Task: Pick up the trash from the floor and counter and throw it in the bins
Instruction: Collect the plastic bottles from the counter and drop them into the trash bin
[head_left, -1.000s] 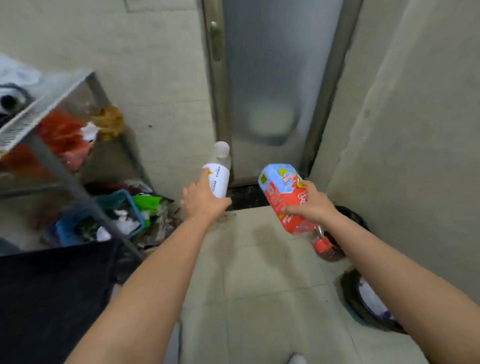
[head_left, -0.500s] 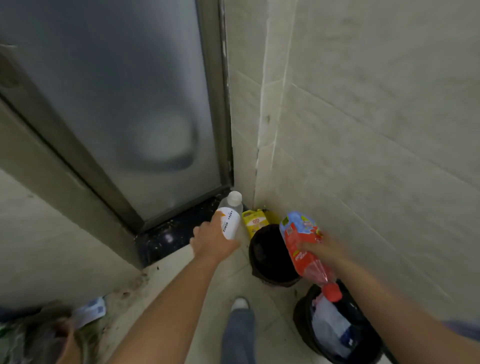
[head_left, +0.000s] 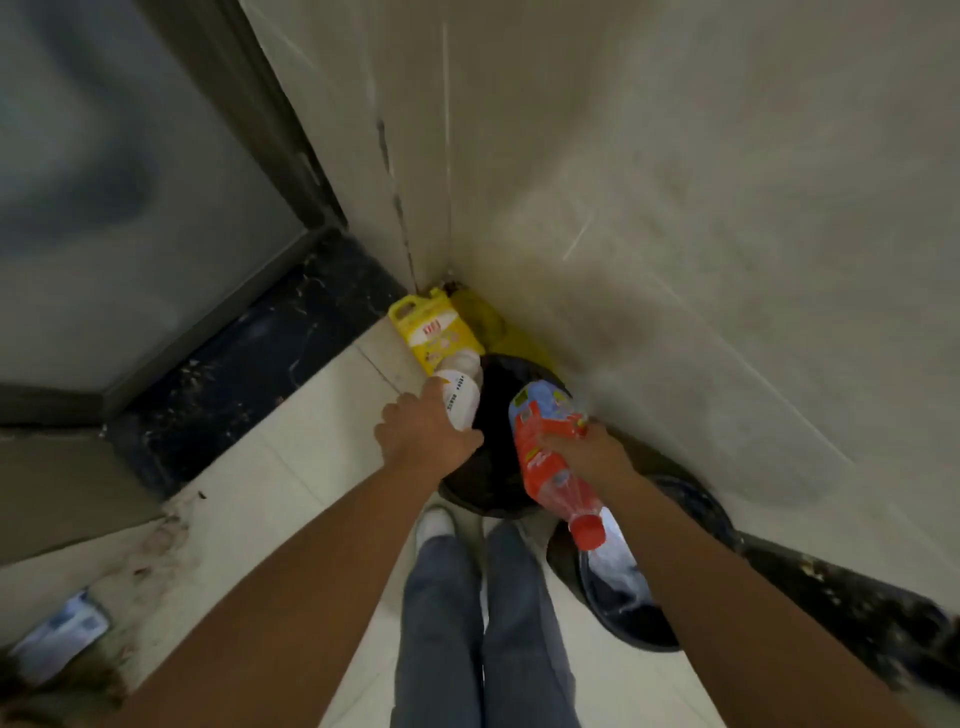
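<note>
Fingers (head_left: 415, 415) of left hand (head_left: 423, 441) wrapped tight around white bottle (head_left: 460, 397), held just above rim of far black bin (head_left: 467, 491). Right hand (head_left: 584, 457) closed around middle of red-labelled bottle (head_left: 545, 457), cap down, hanging over gap between that bin and nearer bin (head_left: 618, 621). Judged as drop-off step: both bottles carried to bins, not yet released. Next move probably called for opening each grip squarely over a bin mouth. Label writing too blurred to read; same for yellow carton (head_left: 434, 330) in corner.
</note>
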